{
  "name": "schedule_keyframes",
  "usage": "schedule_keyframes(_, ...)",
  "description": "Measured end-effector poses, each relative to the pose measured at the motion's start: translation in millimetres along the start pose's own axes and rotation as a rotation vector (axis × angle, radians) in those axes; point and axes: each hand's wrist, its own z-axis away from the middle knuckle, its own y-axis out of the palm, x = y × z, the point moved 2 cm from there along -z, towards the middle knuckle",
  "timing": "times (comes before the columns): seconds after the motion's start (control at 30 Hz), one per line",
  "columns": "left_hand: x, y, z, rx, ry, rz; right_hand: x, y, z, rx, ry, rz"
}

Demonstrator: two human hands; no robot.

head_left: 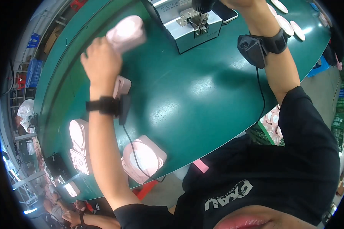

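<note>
A pale pink plastic housing with a round white face (127,31) is at the far left of the green table, smeared by motion. My left hand (102,61) is closed at its near end, gripping it; the thumb side is hidden. At the top edge my right hand (239,3) is cut off, so its fingers do not show. It is nearest to a black tool (202,5), whose tip points down at a silver box-shaped machine (197,32), seemingly a screw feeder. Another pink housing (122,87) lies partly behind my left wrist.
More pink housings (143,158) lie by the near edge and at the left (79,133). White oval discs (297,30) are scattered at the far right. A phone-like black object (228,15) sits behind the machine. A green crate (260,133) of pink parts stands below the table. Another person's hand (70,218) shows lower left.
</note>
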Motion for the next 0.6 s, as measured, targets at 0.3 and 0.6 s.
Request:
schedule_keyframes(0.3,12.4,-60.4,71.8,0.808,-0.33,0.416,-7.2,-10.2,-4.8,0.085,0.225,-0.12)
schedule_keyframes(0.6,-83.9,-111.0,95.7,0.578,0.031,0.637,34.6,23.3,22.3,0.179,0.297,-0.27)
